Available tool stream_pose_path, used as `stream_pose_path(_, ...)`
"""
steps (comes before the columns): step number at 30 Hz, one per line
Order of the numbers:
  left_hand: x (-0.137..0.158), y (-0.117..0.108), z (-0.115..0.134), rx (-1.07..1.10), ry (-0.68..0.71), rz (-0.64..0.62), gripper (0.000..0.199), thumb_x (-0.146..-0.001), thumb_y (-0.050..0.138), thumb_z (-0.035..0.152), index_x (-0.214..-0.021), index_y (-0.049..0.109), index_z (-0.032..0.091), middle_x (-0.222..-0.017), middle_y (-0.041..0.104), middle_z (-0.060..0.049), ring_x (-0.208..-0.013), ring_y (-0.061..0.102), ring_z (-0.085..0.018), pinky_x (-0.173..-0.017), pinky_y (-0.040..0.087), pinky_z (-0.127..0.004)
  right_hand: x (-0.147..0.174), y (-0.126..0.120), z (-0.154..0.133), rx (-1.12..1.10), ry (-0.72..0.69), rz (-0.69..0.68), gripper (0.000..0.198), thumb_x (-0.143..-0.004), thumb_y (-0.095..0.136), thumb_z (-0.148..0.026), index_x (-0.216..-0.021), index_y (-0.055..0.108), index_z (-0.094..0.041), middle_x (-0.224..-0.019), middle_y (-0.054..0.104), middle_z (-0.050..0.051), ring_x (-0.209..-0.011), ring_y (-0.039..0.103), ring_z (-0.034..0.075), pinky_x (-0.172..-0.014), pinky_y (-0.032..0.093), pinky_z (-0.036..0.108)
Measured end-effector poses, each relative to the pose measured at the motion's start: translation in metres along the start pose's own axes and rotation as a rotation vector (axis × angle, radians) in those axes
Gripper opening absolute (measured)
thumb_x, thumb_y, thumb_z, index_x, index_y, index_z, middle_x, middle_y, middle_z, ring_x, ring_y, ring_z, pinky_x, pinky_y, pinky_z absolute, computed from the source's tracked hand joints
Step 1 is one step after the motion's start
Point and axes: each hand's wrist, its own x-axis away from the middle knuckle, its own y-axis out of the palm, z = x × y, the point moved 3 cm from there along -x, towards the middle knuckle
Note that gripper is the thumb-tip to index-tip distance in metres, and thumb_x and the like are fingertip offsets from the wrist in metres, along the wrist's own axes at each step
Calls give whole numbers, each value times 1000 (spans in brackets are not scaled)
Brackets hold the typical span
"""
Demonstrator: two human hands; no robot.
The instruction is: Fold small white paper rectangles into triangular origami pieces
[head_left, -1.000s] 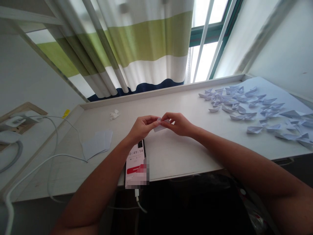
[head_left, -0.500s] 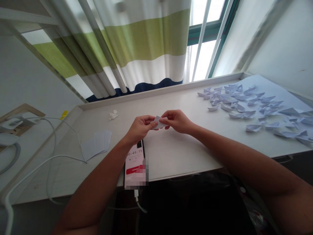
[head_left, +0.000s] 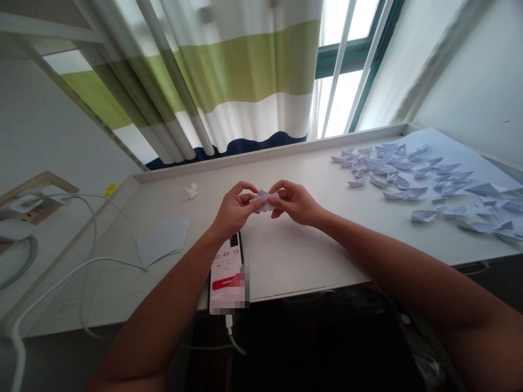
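Observation:
A small folded piece of white paper (head_left: 265, 199) is held above the middle of the white table (head_left: 294, 256). My left hand (head_left: 237, 208) pinches its left side, thumb in front and index finger arched above. On the other side, my right hand (head_left: 295, 202) grips the paper between thumb and fingers. Parts of the fingers behind the paper are hidden. Off to the right lie several folded paper boats (head_left: 404, 193), crowded together. A few flat sheets of white paper (head_left: 161, 242) are stacked loosely to the left.
A phone (head_left: 226, 272) showing a timer lies by my left forearm, with a white cable (head_left: 229, 326) plugged in. More white cables (head_left: 92, 261) cross the table's left side near a power strip (head_left: 30, 207). A crumpled white tissue (head_left: 191, 191) sits toward the back.
My left index finger has lifted and arched away from the paper's top edge. Both hands keep their hold on the folded paper. The view has shifted slightly.

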Motion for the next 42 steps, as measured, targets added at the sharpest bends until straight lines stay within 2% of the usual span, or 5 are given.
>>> stream_pose_path(10, 0, -1, 1, -62, 100, 61, 29, -76, 96, 40, -89, 81, 19, -81, 80, -3, -77, 73, -17, -75, 59, -31, 1, -3, -7, 110, -115, 5, 39, -89, 85, -52, -108, 80, -18, -91, 80, 5, -76, 74, 17, -76, 65, 37)
stream_pose_path(18, 2, -1, 1, -47, 96, 105, 44, -68, 102, 39, -104, 87, 19, -102, 86, -9, -94, 79, -24, -94, 63, -42, 1, -6, -10, 242, -180, 76, 28, -89, 84, -44, -108, 86, -23, -110, 86, 8, -99, 79, 24, -90, 65, 43)
stream_pose_path(26, 3, -5, 3, -412, 240, 70, 30, -89, 87, 44, -113, 88, 28, -101, 83, -8, -88, 72, -22, -81, 59, -36, -1, -8, -5, 230, -182, 113, 27, -87, 86, -47, -101, 87, -23, -102, 87, 7, -96, 80, 25, -91, 65, 45)
stream_pose_path(31, 2, -8, 5, -540, 381, 144, 14, -90, 85, 39, -100, 90, 30, -110, 80, -8, -109, 70, -27, -97, 57, -42, -1, -9, -6, 289, -156, 157, 33, -88, 84, -53, -102, 86, -23, -101, 85, 8, -91, 77, 24, -88, 64, 45)
stream_pose_path(42, 4, -3, 6, -453, 216, 66, 19, -92, 82, 40, -98, 89, 23, -96, 86, -7, -94, 79, -27, -90, 59, -39, 0, -9, -12, 405, -169, 71, 29, -95, 77, -49, -95, 81, -20, -96, 82, 8, -93, 74, 24, -90, 58, 43)
